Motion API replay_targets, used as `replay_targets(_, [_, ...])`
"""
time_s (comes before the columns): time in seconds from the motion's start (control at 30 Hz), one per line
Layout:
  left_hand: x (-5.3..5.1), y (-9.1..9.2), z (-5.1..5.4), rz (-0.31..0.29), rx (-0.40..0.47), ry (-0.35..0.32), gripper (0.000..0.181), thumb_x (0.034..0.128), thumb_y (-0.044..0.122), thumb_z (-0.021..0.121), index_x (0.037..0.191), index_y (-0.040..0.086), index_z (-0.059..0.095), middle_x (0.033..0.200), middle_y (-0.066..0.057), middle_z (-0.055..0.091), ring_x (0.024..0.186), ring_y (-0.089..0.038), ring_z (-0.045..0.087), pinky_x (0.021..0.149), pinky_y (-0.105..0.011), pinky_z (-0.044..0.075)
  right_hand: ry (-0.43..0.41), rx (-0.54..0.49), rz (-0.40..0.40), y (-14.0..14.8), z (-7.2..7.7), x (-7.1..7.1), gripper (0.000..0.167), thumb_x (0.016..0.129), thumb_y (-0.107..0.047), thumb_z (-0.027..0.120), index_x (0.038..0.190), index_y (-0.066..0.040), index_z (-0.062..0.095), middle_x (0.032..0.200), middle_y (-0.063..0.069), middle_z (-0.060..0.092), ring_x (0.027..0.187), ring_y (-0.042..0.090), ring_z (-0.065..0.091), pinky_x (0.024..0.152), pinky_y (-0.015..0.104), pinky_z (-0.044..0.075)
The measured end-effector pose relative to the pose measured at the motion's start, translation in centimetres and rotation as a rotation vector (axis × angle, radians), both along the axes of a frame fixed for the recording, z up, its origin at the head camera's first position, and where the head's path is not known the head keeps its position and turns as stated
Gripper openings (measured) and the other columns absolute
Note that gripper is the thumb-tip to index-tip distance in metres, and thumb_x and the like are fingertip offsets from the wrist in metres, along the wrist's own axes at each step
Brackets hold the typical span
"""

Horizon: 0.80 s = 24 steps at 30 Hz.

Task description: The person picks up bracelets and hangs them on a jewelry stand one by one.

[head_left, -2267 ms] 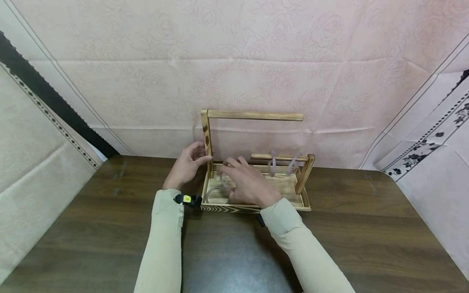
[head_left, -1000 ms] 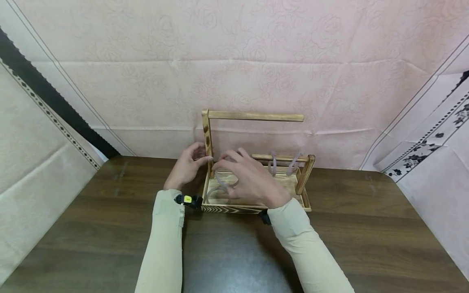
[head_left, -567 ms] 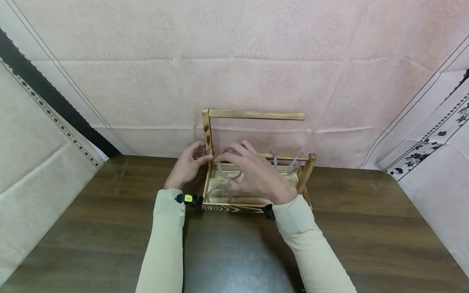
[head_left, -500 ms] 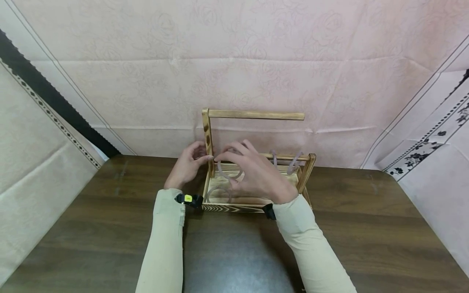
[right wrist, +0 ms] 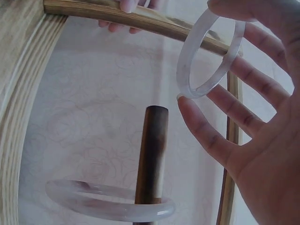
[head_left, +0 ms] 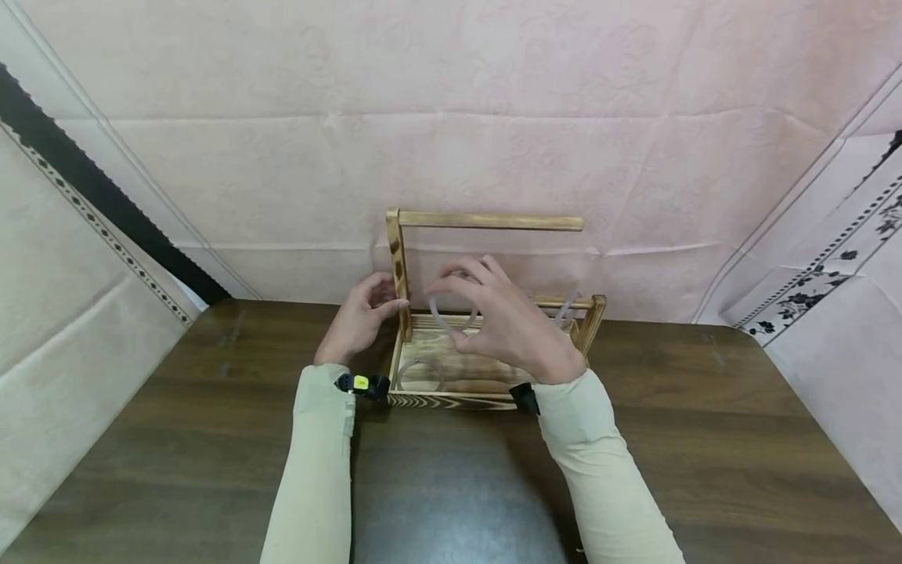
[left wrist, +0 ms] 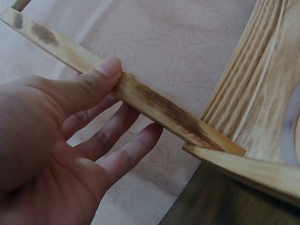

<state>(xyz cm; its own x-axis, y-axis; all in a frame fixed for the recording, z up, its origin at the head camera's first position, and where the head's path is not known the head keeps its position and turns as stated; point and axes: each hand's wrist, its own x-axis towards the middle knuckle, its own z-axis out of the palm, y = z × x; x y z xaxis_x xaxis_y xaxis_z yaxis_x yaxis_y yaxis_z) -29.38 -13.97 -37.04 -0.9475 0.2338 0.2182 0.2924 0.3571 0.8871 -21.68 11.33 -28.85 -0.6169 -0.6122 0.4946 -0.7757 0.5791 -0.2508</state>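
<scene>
In the head view, my left hand grips the left upright post of a wooden display stand, its thumb on the near face and fingers behind. My right hand pinches a pale translucent bangle between thumb and fingertips, above the stand's tray. The lower rod has its free end near this bangle in the right wrist view, and another bangle hangs round it. A bangle on the rod shows right of my hand, which hides part of the rod. One more bangle lies in the tray.
A longer upper rod runs rightward from the left post, above my right hand. The lower rod joins a short right post. The stand sits on a dark wooden table, near a patterned cloth backdrop behind it.
My right hand has risen from the tray and moved to the right with the bangle, now covering one of the bangles on the lower rod. The left hand stays on the post.
</scene>
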Motion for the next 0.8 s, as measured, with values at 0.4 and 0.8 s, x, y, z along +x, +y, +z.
replay_targets(0.4, [-0.2,0.1,0.0,-0.015,0.008,0.007,0.031,0.0980,0.012,0.068,0.126,0.003,0.060,0.124,-0.019,0.070,0.113,-0.030,0.066,0.089,-0.027,0.049,0.035,-0.077,-0.009,0.7,0.4,-0.2,0.056,0.077,-0.006,0.078,0.130,-0.020,0.065,0.140,0.001,0.055,0.131,0.022,0.045,0.107,0.041,0.044])
replay_targets(0.8, [0.0,0.0,0.1,-0.012,-0.011,-0.001,0.030,0.0991,0.015,0.067,0.127,0.008,0.060,0.126,-0.015,0.070,0.115,-0.027,0.066,0.096,-0.039,0.051,0.066,-0.116,-0.064,2.0,0.8,0.0,0.048,0.082,-0.007,0.075,0.128,-0.019,0.065,0.141,0.003,0.054,0.124,0.023,0.044,0.096,0.037,0.048])
